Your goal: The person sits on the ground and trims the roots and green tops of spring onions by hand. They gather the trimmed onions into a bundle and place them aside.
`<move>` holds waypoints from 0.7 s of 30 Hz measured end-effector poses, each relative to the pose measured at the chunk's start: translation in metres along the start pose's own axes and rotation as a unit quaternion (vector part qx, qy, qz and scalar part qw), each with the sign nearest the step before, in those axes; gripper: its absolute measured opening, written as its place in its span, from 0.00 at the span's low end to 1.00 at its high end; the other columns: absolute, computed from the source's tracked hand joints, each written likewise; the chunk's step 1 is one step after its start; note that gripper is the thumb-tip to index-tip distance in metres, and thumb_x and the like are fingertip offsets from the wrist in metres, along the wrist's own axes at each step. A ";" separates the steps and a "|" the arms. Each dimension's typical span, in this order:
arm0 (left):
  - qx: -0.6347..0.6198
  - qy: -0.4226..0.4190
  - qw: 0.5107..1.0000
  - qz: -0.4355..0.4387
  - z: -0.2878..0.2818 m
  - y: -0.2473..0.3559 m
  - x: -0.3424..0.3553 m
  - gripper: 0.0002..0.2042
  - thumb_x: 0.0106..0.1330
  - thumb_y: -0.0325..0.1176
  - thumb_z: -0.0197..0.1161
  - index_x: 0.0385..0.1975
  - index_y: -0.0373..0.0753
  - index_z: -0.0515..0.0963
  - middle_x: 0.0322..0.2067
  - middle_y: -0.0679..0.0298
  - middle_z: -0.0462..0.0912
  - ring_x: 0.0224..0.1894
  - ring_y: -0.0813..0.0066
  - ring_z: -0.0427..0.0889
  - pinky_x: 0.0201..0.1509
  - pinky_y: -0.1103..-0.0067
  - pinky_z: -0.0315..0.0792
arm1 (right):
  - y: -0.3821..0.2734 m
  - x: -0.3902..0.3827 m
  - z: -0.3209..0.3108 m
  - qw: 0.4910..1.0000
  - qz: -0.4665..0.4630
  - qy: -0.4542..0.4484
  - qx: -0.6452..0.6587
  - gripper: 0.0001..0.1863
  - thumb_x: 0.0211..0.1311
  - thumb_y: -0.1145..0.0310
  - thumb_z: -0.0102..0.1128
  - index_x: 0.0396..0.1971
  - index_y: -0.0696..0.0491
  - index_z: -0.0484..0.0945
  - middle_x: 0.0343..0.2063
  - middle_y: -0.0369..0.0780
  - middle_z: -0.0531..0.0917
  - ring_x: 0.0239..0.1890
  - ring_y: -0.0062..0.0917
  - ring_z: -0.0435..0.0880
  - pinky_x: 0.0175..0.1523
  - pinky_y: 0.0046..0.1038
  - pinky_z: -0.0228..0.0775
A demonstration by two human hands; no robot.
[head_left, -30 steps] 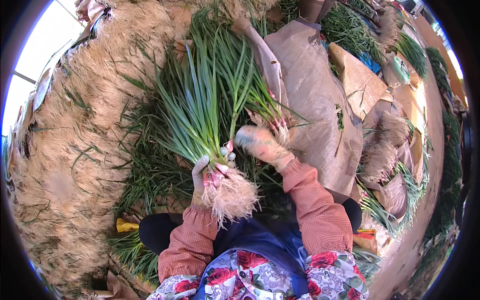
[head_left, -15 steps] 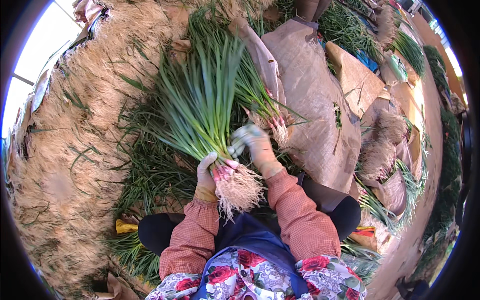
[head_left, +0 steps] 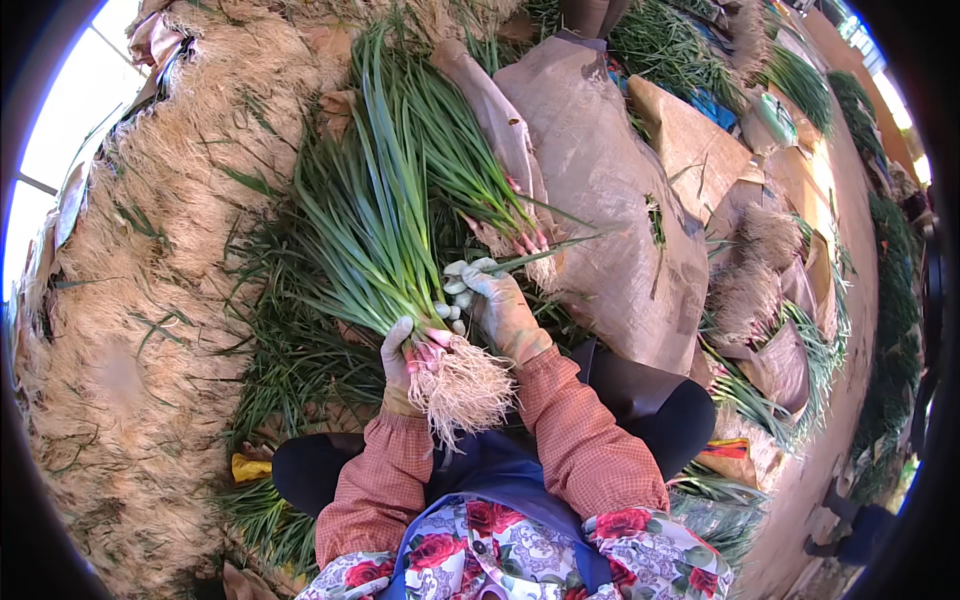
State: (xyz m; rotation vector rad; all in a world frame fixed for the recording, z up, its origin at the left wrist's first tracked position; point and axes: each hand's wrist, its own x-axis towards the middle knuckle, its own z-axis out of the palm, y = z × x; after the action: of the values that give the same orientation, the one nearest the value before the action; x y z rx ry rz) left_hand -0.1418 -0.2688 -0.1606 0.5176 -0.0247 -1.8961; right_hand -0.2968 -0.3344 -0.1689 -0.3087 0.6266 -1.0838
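Note:
A thick bunch of green garlic [head_left: 385, 240] with long green leaves, pinkish stem bases and whiskery pale roots is in front of me. My left hand [head_left: 398, 362], in a pale glove, is wrapped round the bunch just above the roots, its fingertips showing on the far side. My right hand [head_left: 500, 308], also gloved, is closed beside the stems, its fingers close to my left fingertips. A loose green leaf [head_left: 545, 253] sticks out from its pinch toward the right. A smaller bunch of green garlic [head_left: 490, 185] lies just beyond, on loose leaves.
A wide mass of pale roots [head_left: 150, 350] covers the left side. Brown sheeting [head_left: 610, 190] spreads at right, with more root-ended bunches [head_left: 745, 290] past it. Green leaves [head_left: 300, 350] litter the ground at my left knee. A person's leg [head_left: 590, 15] shows at the top.
My right hand, blurred and more open before, has closed, and a leaf now sticks out of it. The left hand still grips the bunch. The whole view has shifted slightly.

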 end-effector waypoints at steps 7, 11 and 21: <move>-0.030 0.024 0.999 -0.006 0.027 -0.015 -0.010 0.25 0.62 0.42 0.58 0.50 0.25 0.72 0.43 0.46 0.81 0.43 0.55 0.82 0.54 0.65 0.76 | -0.010 -0.001 0.012 0.998 0.039 0.018 -0.041 0.16 0.64 0.68 0.61 0.48 0.57 0.73 0.25 0.34 0.75 0.21 0.18 0.72 0.23 0.21 0.67; 0.007 0.004 0.999 0.053 0.002 -0.016 0.008 0.23 0.62 0.38 0.59 0.49 0.24 0.72 0.40 0.46 0.82 0.38 0.58 0.82 0.50 0.69 0.77 | 0.003 -0.022 0.002 0.990 -0.128 0.052 0.028 0.13 0.65 0.69 0.58 0.47 0.56 0.76 0.35 0.41 0.83 0.32 0.24 0.80 0.39 0.25 0.77; -0.121 -0.106 0.986 -0.043 0.018 -0.018 0.005 0.28 0.66 0.38 0.56 0.64 0.33 0.60 0.57 0.44 0.73 0.50 0.55 0.80 0.52 0.64 0.78 | -0.076 0.006 -0.070 0.781 -0.243 0.235 -0.526 0.19 0.64 0.57 0.58 0.48 0.54 0.77 0.45 0.42 0.84 0.41 0.28 0.83 0.46 0.30 0.75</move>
State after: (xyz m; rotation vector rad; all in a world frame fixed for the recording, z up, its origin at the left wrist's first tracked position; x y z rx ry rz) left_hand -0.1659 -0.2701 -0.1504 0.1533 0.0890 -1.9975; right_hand -0.3928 -0.3687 -0.1866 -1.2515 1.6687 -1.2103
